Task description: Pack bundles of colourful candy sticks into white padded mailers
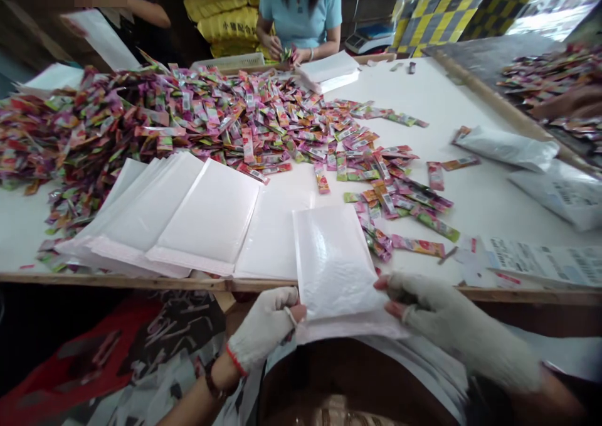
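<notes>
Between our two gloved hands, at the near edge of the surface (475,194), lies a white padded envelope (333,260), its lower end hanging a little over the edge toward us. Our left hand (266,327) pinches the lower left corner with curled fingers, and our right hand (439,318) pinches the lower right corner, its fingers loosely bent. We judge the envelope to be light, soft and somewhat springy, with a smooth skin that may slide. It looks flat, so the corners and the flap edge seem the best places to hold it. Beyond the left hand lies a fanned stack of envelopes (188,216), and farther off a big heap of colourful sachets (188,109). Ahead of the right hand lie scattered sachets (399,194), and to its outer side a label sheet (540,261).
</notes>
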